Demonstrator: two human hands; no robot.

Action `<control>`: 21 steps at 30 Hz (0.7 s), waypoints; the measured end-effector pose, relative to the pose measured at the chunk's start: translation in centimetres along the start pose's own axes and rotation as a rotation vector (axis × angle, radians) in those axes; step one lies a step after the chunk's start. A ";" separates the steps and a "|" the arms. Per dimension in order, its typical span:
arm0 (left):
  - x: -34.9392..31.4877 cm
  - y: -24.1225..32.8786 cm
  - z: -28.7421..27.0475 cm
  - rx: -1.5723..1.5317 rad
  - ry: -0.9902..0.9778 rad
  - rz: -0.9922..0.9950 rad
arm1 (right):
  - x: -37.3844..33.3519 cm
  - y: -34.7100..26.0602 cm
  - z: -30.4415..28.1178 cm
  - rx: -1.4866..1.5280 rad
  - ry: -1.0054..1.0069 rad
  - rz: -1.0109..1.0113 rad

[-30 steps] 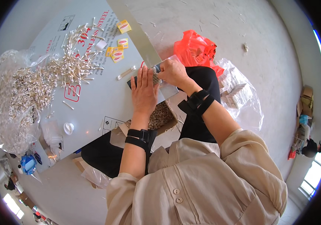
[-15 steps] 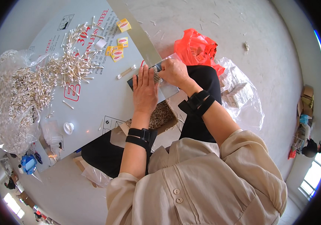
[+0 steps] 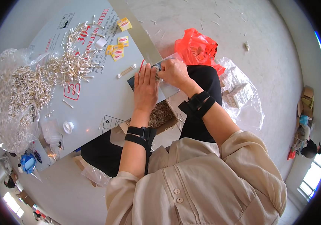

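My left hand lies flat with fingers stretched over a row of cotton swabs at the table's edge. A dark flat sheet shows beneath it. Right beside it, my right hand is closed, its fingertips against the ends of the swabs. Whatever those fingers grip is hidden; clear plastic shows just beyond them. To the left of my hands is a small clear pack of swabs. A large loose pile of cotton swabs spreads from an open clear bag at the far left.
Several small yellow boxes and a white round lid lie on the grey table. Below my hands stands a cardboard box of swabs. A red plastic bag and a clear bag of white packs are at the right.
Both hands stay at the row of swabs. Less of the row shows between them now, with my left fingers slightly closer to the right hand.
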State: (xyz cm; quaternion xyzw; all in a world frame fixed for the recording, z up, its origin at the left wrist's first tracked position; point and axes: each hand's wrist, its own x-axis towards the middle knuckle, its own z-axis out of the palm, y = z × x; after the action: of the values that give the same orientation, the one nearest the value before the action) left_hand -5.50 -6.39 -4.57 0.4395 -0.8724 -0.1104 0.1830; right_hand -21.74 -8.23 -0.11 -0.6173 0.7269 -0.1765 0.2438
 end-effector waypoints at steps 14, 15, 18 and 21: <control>0.5 1.4 -1.3 0.007 -0.077 -0.057 | 0.4 1.1 0.9 0.088 0.043 0.003; 0.4 1.4 -1.3 0.009 -0.079 -0.055 | 0.4 1.1 0.8 0.094 0.032 0.013; 0.5 1.2 -1.2 0.006 -0.077 -0.052 | 0.3 0.7 0.4 0.055 -0.025 0.010; 0.8 0.9 -1.2 0.017 -0.093 -0.043 | 0.4 0.7 0.4 0.032 -0.017 -0.016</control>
State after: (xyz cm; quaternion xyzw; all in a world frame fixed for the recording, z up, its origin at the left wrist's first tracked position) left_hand -6.12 -6.55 -2.93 0.4543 -0.8712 -0.1271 0.1362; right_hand -22.12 -8.47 -0.93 -0.6204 0.7169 -0.1847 0.2588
